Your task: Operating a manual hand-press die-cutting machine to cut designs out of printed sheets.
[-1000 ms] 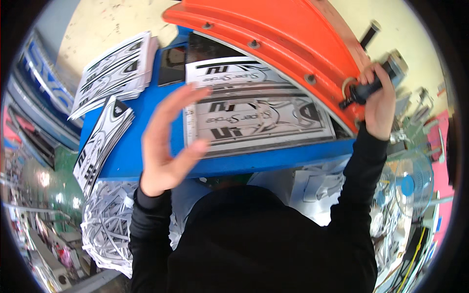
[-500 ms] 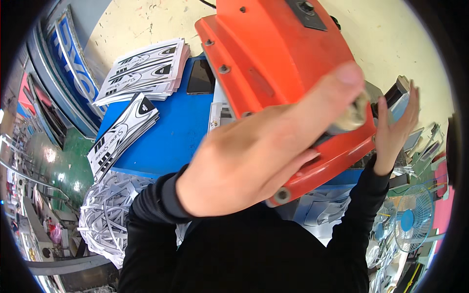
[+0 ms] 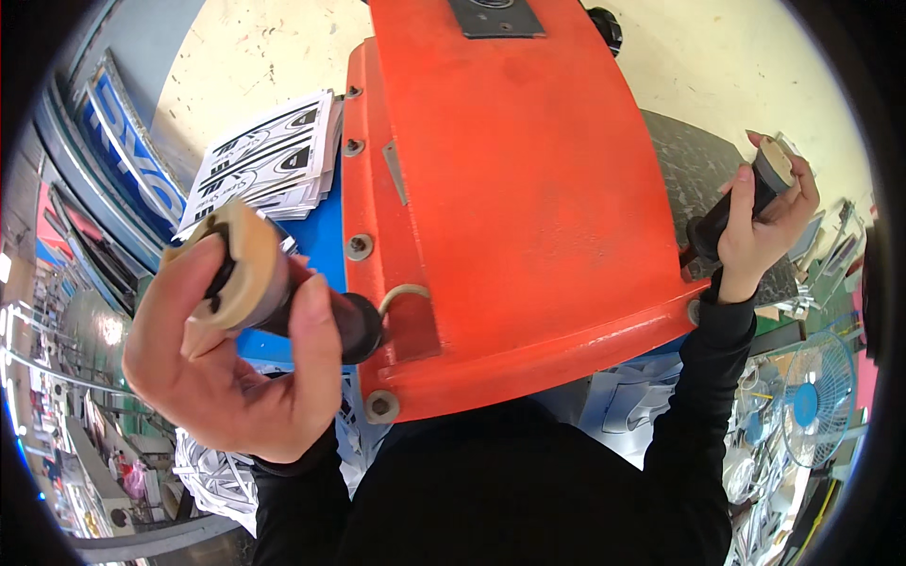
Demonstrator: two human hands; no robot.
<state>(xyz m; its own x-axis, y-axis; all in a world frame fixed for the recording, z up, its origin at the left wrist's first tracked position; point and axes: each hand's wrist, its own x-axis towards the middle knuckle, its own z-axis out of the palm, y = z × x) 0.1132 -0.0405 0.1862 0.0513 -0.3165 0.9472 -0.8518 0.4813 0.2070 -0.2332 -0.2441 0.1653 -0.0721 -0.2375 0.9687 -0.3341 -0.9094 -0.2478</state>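
Observation:
The broad red head of a press machine (image 3: 528, 189) fills the middle. My left hand (image 3: 255, 396) is closed around a dark handle (image 3: 357, 330) with a beige cap, near the head's left front corner. Its index finger lies over the cap by a black part, and a pale cable (image 3: 404, 291) runs beside the handle. At the right side, my right hand (image 3: 763, 231) is wrapped round a second dark handle (image 3: 714, 229), also beige-capped. What lies beneath the red head is hidden.
Left of the head, a stack of printed sheets (image 3: 260, 156) sits on a blue surface (image 3: 323, 231). White paper scraps (image 3: 217, 476) are heaped below my left arm. A dark board (image 3: 694, 156) extends to the right. A blue fan (image 3: 805, 404) stands at the lower right.
The red head has swung left, covering the phone. My left hand has moved left with its beige-capped handle. My right hand, earlier with fingers extended, is now closed on its handle.

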